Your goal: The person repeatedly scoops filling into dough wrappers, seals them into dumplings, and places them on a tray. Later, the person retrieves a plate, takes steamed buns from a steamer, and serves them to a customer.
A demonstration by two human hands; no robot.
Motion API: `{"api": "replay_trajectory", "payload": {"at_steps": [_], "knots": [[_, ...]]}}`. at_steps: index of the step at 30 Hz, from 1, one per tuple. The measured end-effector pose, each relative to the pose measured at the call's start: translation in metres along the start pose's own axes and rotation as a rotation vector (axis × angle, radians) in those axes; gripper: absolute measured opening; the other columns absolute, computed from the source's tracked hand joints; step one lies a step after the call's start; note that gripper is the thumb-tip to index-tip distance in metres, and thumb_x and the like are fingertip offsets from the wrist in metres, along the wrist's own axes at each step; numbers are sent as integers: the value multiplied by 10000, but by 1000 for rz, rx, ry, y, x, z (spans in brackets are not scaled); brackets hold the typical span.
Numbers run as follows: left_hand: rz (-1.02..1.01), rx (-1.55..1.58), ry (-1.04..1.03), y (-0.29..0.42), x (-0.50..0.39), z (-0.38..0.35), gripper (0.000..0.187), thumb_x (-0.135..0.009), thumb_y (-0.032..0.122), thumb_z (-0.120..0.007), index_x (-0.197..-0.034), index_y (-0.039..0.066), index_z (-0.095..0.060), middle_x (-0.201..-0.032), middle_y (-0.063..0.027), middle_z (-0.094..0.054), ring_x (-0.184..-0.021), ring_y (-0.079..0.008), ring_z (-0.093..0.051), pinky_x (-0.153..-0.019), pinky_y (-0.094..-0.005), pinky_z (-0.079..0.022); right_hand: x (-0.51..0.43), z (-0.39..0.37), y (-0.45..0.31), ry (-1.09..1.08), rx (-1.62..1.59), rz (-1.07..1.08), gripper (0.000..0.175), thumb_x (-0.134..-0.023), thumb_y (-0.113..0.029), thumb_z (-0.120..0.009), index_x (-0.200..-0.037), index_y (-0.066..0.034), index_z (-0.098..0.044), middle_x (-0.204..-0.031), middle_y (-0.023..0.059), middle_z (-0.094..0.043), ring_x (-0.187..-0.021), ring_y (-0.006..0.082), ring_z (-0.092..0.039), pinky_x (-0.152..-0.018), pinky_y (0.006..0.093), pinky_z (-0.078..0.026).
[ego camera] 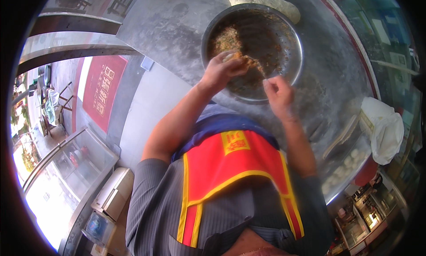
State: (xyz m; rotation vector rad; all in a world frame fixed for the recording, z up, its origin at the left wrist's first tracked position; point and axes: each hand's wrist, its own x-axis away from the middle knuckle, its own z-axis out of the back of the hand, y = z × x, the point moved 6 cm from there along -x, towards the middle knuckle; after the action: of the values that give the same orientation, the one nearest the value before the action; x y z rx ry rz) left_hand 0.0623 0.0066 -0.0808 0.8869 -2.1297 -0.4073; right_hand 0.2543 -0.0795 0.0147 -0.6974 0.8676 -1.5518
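Note:
A wide round metal bowl [298,53] stands on the worktop, with a mound of crumbly, orange-brown filling [227,39] at its left side and more smeared over its bottom. Over the bowl, my left hand [226,67] holds a pale piece of dough [227,58] with filling on it. My right hand [279,92], at the bowl's near right rim, grips the end of a thin utensil [260,69] whose far end meets the filling by my left hand. The utensil's exact kind is unclear.
A long roll of dough [266,3] lies behind the bowl. At the right are a wooden stick [341,136], a white plastic bag [382,129] and a tray holding several pale round dough pieces [346,166]. Glass panels border the worktop [166,33] on the right.

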Motion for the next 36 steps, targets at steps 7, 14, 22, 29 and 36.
{"api": "replay_trajectory", "payload": {"at_steps": [7,14,22,29,36], "knots": [[29,-362,-47,1,1,-6,419,-955,5,-665,-1343,-64,-522,-1202,-173,-674,-1035,-269,-725,-872,-382,-652,-6,-4,-9,-89,106,105,161,-915,-48,-721,-843,-28,-579,-755,144,-633,-676,336,-645,-599,406,-487],[-114,-395,-134,2,0,9,395,-946,23,-620,-1321,-78,-552,-1215,-200,-663,-1114,-314,-685,-951,-460,-622,-1,2,55,-61,273,-128,151,-893,-128,-754,-876,-39,-632,-869,145,-673,-742,369,-673,-655,443,-525],[50,34,-79,-10,1,-2,330,-1009,120,-592,-1303,-26,-568,-1247,-177,-644,-1163,-321,-653,-1021,-478,-561,-27,-30,3,-102,-145,84,265,-876,-59,-800,-1109,4,-692,-973,104,-673,-850,218,-688,-728,299,-559],[-98,-416,-234,-3,7,-7,284,-977,46,-652,-1249,6,-583,-1135,-103,-676,-1005,-219,-703,-884,-340,-597,-30,-51,39,-322,-489,-185,164,-992,-69,-691,-1146,-25,-656,-994,21,-671,-920,91,-643,-787,252,-536],[67,-298,-303,9,21,-34,419,-1005,65,-615,-1414,12,-540,-1203,-83,-672,-1004,-145,-674,-851,-285,-570,-26,-65,47,-354,-1021,-380,130,-1044,-158,-621,-1143,-80,-653,-944,-12,-642,-758,49,-547,-638,211,-435]]}}
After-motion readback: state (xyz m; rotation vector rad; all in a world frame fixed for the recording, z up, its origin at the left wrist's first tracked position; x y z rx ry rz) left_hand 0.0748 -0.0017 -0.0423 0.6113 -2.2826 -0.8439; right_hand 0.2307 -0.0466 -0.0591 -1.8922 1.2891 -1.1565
